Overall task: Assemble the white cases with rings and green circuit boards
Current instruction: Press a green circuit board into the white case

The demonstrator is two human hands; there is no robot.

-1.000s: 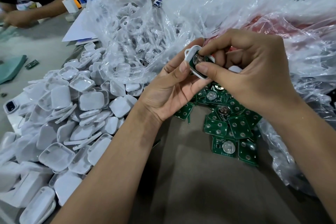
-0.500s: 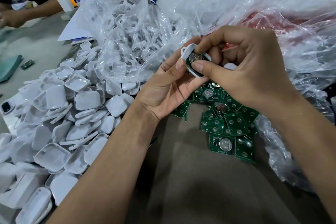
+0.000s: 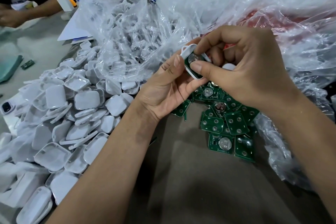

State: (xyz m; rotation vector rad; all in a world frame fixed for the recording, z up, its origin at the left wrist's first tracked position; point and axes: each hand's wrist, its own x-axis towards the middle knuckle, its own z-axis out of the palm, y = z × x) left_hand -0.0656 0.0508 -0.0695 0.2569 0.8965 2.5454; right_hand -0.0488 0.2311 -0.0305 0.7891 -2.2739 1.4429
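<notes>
Two hands, left hand (image 3: 163, 92) and right hand (image 3: 243, 71), pinch one white case (image 3: 189, 51) holding one green board (image 3: 187, 62).

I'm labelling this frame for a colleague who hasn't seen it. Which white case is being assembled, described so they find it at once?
Start at the two hands meeting before the clear plastic bags. The left hand and right hand hold one white case between them. Unlike the pile of white cases, it holds a green circuit board.

No print on the circuit boards (image 3: 220, 145) is legible.
</notes>
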